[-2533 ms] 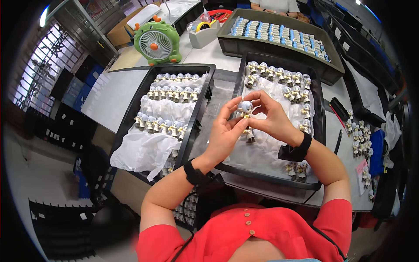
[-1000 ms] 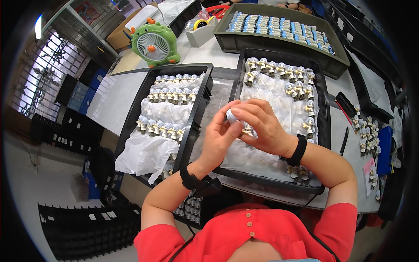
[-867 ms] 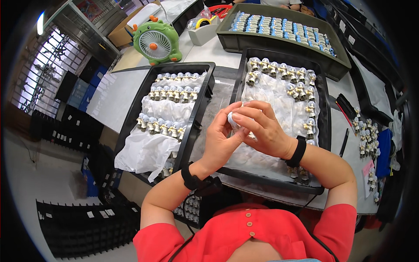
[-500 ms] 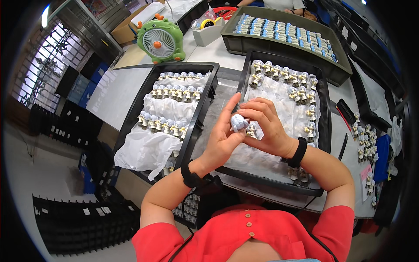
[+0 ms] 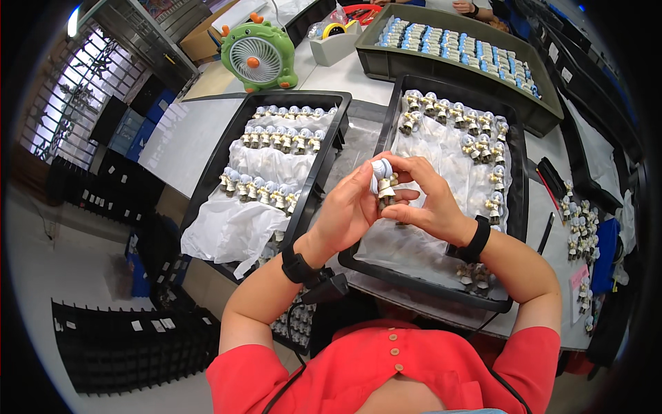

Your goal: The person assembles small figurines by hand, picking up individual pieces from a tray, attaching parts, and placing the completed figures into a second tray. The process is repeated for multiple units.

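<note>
Between my two hands, above the near side of the right black tray [image 5: 516, 207], is a small figurine [image 5: 386, 188] with pale blue hair, a white and gold outfit and dark feet. My left hand [image 5: 343, 219] has its fingers closed on the figurine's left side, by the hair. From the other side my right hand [image 5: 439, 205] grips it too, thumb near the feet and fingers curled behind. White tissue [image 5: 441, 176] lines the tray, with similar figurines [image 5: 458, 114] along its far and right edges. My hands cover part of the tray.
A second black tray [image 5: 329, 148] at left holds rows of figurines between tissue sheets [image 5: 227, 238]. Behind stand a green fan [image 5: 265, 58], a tape dispenser [image 5: 336, 47] and an olive bin [image 5: 483, 83] of blue-and-white parts. Loose figurines [image 5: 581, 228] lie at right; another person's hand [image 5: 463, 7] shows beyond.
The figurine has turned from showing the top of its hair to standing nearly upright, its body and feet visible. My right hand's fingers have shifted around it. The view has moved slightly.
</note>
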### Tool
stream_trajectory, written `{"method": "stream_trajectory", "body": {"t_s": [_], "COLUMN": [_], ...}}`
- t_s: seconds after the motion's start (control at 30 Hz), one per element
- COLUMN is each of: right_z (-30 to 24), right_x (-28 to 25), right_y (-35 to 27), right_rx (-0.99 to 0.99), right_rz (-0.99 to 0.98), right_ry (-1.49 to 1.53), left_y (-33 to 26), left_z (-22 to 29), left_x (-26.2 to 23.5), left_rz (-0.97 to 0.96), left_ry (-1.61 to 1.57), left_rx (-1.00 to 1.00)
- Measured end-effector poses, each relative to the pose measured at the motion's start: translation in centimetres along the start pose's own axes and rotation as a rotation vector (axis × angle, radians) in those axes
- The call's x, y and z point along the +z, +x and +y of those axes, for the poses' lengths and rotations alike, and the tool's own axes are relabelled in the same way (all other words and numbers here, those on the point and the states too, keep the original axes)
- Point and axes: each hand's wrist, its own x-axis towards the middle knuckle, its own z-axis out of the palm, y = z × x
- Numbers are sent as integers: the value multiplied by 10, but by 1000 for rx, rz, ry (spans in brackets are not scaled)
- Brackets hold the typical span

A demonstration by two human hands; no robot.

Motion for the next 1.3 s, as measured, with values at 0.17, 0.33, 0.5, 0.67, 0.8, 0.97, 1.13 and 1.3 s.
{"method": "stream_trajectory", "body": {"t_s": [0.17,0.33,0.5,0.67,0.8,0.97,1.13,1.3], "right_z": [4,1,-1,-1,1,2,1,-3], "right_x": [0,2,0,-1,-1,0,1,2], "right_y": [0,-1,2,3,3,2,1,4], "right_rx": [-1,73,38,56,51,17,-133,-158], "right_rz": [-10,26,30,26,42,73,112,50], "right_ry": [-25,53,10,-38,-50,-82,-210,-135], "left_y": [2,3,2,2,2,2,1,2], "left_z": [-2,-2,-2,-3,-3,-4,-4,-7], "left_x": [-4,-2,-4,-7,-6,-6,-10,-12], "left_rz": [24,50,88,100,112,142,169,108], "left_ry": [34,58,41,21,21,34,35,58], "left_rx": [31,66,69,77,119,163,167,129]}}
